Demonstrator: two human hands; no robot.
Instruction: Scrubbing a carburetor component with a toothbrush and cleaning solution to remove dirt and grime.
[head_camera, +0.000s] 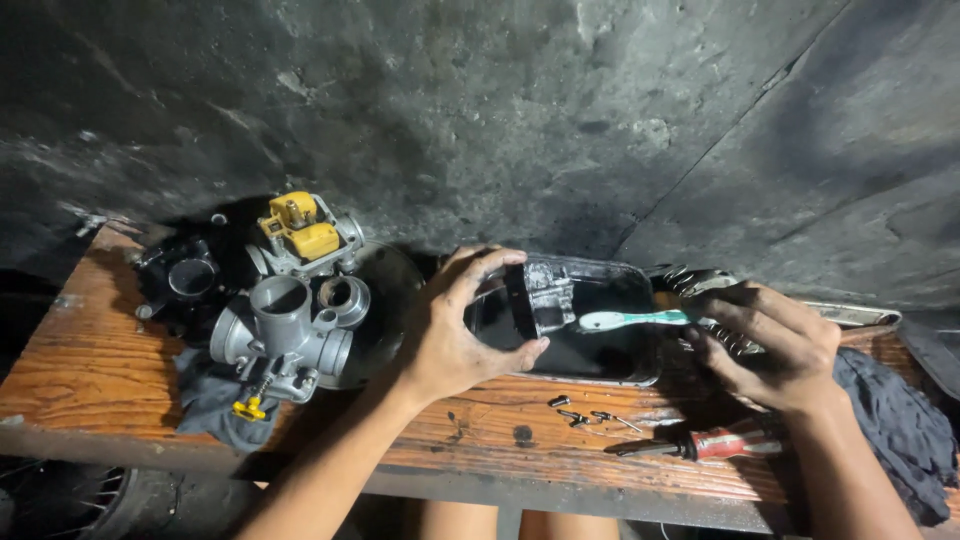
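The wooden worktop (90, 360) butts against a grimy dark wall; its near edge lies bare. The left hand (455, 325) is clamped round a small dark metal part (538, 298) over a black tray (610, 360). The right hand (775, 345) grips a toothbrush (630, 319), bristles touching the part. A carburetor (285, 330) sits well left; screws (585, 413) and a screwdriver (700, 445) lie near the front.

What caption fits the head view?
Left hand holds a small metal part over a dark tray; right hand brushes it with a toothbrush.
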